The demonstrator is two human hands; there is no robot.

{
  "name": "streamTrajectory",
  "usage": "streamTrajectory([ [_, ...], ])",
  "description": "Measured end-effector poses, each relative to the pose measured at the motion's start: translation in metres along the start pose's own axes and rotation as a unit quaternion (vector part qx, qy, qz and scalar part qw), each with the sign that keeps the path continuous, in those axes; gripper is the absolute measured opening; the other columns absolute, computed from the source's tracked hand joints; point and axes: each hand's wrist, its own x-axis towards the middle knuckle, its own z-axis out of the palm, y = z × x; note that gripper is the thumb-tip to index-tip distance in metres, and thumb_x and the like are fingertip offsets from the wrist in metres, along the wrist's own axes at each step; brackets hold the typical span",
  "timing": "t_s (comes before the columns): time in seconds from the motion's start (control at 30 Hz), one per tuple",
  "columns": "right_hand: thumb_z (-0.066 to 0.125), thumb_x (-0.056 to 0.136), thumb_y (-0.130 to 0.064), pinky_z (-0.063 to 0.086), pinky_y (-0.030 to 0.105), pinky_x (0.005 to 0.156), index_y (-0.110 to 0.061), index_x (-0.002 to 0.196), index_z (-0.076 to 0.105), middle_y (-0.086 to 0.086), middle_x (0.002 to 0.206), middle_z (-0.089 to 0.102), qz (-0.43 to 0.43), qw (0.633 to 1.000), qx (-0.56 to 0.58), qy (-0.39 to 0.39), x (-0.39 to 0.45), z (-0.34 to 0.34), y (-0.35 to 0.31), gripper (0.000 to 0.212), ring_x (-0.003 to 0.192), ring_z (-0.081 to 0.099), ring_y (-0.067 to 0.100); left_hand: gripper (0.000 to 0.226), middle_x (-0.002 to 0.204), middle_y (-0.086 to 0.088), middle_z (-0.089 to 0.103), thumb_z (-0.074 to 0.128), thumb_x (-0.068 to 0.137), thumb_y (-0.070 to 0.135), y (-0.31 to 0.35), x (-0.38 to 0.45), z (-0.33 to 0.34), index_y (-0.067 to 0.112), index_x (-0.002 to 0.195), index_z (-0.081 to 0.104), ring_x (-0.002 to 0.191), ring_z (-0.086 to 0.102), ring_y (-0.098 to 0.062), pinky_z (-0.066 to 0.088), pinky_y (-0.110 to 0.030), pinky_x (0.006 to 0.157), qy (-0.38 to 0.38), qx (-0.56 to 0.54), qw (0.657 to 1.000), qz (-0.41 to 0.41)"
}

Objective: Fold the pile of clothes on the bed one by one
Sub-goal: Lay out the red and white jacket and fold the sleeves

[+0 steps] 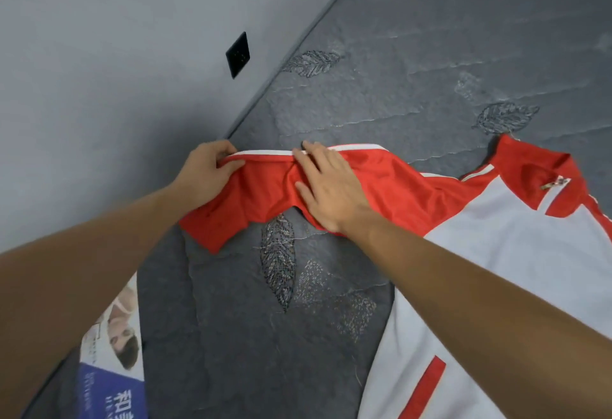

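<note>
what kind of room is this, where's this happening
Most likely a bedroom: a grey quilted mattress with stitched leaves lies against a grey wall with a black socket plate, and a red and white jacket is spread on it.

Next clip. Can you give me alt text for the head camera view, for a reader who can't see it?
A person spreads a red and white jacket on a dark grey mattress: the left hand pinches the red sleeve near its end while the right hand presses flat on it. A printed label lies at lower left, and a black wall plate sits on the grey wall.
</note>
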Motion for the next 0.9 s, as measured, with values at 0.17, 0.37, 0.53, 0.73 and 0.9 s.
streamTrajectory([
  [0.17, 0.017, 0.104, -0.052, 0.012, 0.049, 0.129, -0.023, 0.166, 0.012, 0.008, 0.174, 0.010, 0.049, 0.998, -0.036, -0.028, -0.001, 0.029, -0.005, 0.069, 0.161, 0.006, 0.025, 0.017, 0.070, 0.004, 0.067, 0.080, 0.089, 0.031, -0.004, -0.003, -0.003, 0.018, 0.083, 0.072, 0.065, 0.056, -0.007, 0.040, -0.030, 0.067, 0.029, -0.002, 0.999, -0.020],
  [0.37, 0.036, 0.102, -0.039, 0.012, 0.053, 0.128, -0.019, 0.165, 0.020, 0.014, 0.172, 0.012, 0.094, 0.995, -0.029, 0.003, 0.001, 0.019, -0.028, 0.068, 0.160, 0.008, 0.031, 0.018, 0.067, 0.005, 0.067, 0.082, 0.086, 0.030, -0.012, -0.021, -0.012, 0.022, 0.078, 0.069, 0.063, 0.056, -0.009, 0.046, -0.033, 0.069, 0.010, 0.010, 0.999, -0.042],
  [0.53, 0.057, 0.076, -0.003, 0.049, 0.048, 0.090, -0.011, 0.120, 0.063, 0.009, 0.119, 0.057, 0.058, 0.984, 0.154, 0.065, -0.008, 0.002, -0.075, 0.045, 0.107, 0.055, 0.029, 0.025, 0.057, 0.006, 0.054, 0.076, 0.091, 0.030, 0.001, -0.029, -0.010, 0.021, 0.072, 0.063, 0.055, 0.046, -0.008, 0.036, -0.031, 0.060, 0.004, -0.012, 0.997, -0.073],
  [0.73, 0.074, 0.082, -0.051, 0.041, 0.028, 0.111, -0.016, 0.145, 0.056, -0.001, 0.140, 0.060, 0.200, 0.798, 0.568, -0.026, -0.014, -0.028, -0.103, 0.075, 0.128, 0.055, 0.007, 0.042, 0.075, -0.011, 0.067, 0.066, 0.100, 0.037, 0.060, -0.041, -0.005, -0.001, 0.086, 0.070, 0.068, 0.060, -0.018, 0.049, -0.034, 0.067, 0.012, -0.297, 0.935, -0.195],
  [0.9, 0.095, 0.064, -0.049, 0.014, 0.024, 0.124, -0.024, 0.166, 0.007, -0.012, 0.168, 0.008, 0.159, 0.877, 0.452, -0.035, -0.037, -0.060, -0.083, 0.137, 0.154, 0.010, 0.004, 0.058, 0.111, -0.012, 0.078, 0.042, 0.105, 0.056, 0.124, -0.049, 0.012, 0.008, 0.118, 0.072, 0.101, 0.074, -0.025, 0.059, -0.040, 0.089, -0.070, -0.546, 0.779, -0.301],
])
